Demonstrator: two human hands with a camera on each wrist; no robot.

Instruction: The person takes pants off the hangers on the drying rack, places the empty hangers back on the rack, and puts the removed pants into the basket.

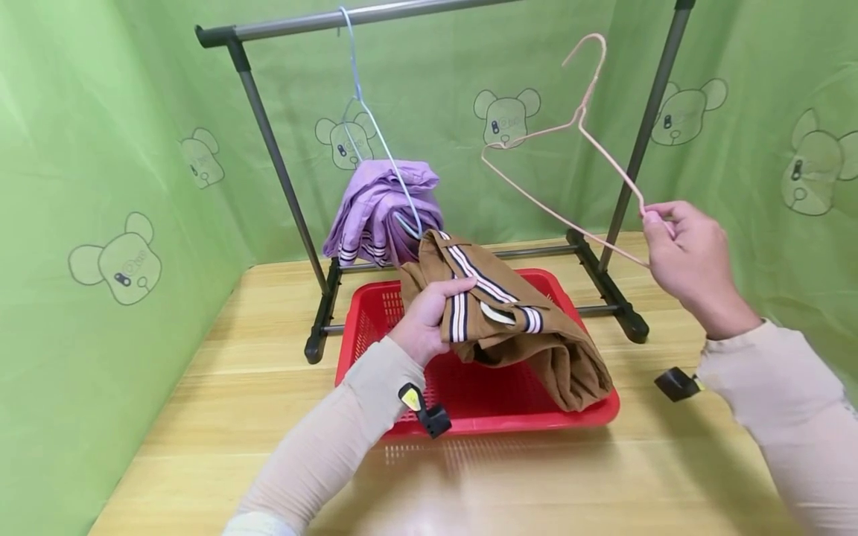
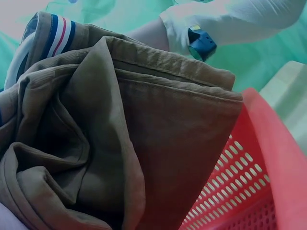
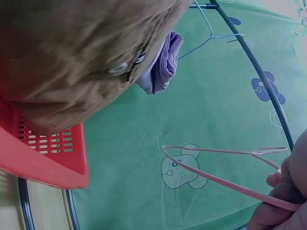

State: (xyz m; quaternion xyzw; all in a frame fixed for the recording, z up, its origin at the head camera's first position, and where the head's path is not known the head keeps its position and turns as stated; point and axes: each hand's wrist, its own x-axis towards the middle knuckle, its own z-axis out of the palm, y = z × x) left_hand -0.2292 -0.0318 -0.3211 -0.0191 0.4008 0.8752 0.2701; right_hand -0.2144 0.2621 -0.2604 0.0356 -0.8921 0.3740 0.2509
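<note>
A folded pair of brown trousers (image 1: 523,335), trimmed with white, navy and red stripes at the waistband, is held over the red basket by my left hand (image 1: 425,316). The thumb lies on top of the cloth, with the other fingers hidden beneath. In the left wrist view the brown trousers (image 2: 163,124) fill most of the picture. My right hand (image 1: 693,257) pinches one lower corner of a pink hanger (image 1: 532,195), whose hook points up. That pink hanger (image 3: 216,179) has nothing on it in the right wrist view.
The red basket (image 1: 499,426) stands on the wooden table (image 1: 261,417). Behind it rises a metal clothes rack (image 1: 275,152). A blue hanger (image 1: 382,126) hangs from its bar, carrying a folded purple garment (image 1: 375,205). Green curtain (image 1: 429,89) surrounds the table.
</note>
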